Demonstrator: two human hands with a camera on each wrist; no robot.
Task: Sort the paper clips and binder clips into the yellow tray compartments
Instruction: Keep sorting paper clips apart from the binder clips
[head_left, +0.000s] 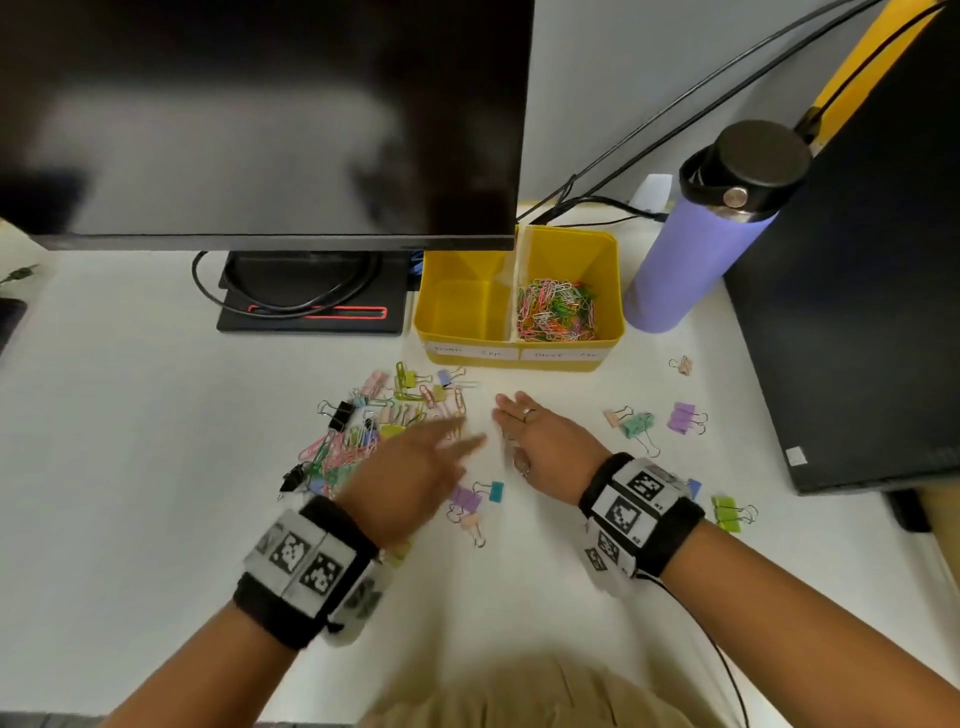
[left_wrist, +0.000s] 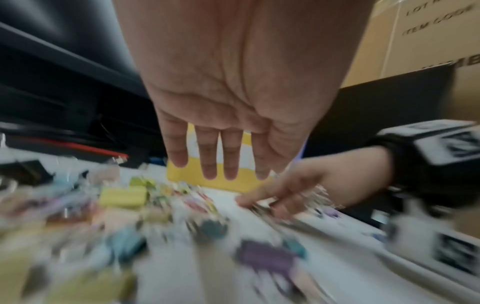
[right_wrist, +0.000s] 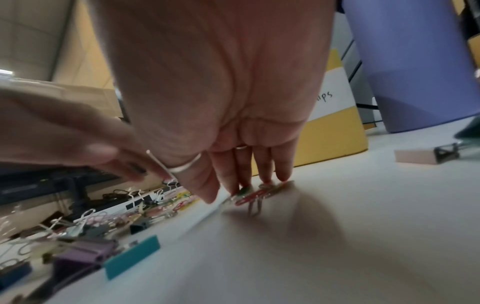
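The yellow tray (head_left: 519, 359) stands at the back of the white desk. Its left compartment (head_left: 457, 312) is bare; its right one holds a heap of coloured paper clips (head_left: 556, 310). A mixed pile of clips (head_left: 374, 426) lies in front of the tray. My left hand (head_left: 441, 447), blurred, hovers over the pile's right edge with fingers (left_wrist: 207, 156) straight and holding nothing. My right hand (head_left: 519, 415) lies flat beside it, fingertips (right_wrist: 281, 174) pressing a few paper clips (right_wrist: 255, 193) against the desk. Loose binder clips lie around: purple (head_left: 684, 417), mint (head_left: 638, 423), lime (head_left: 727, 513), teal (head_left: 496, 491).
A dark monitor (head_left: 260, 119) overhangs the back left, with its stand base (head_left: 311, 306) next to the tray. A lilac bottle (head_left: 691, 260) stands right of the tray. A black case (head_left: 857, 312) walls off the right side. Cables run behind.
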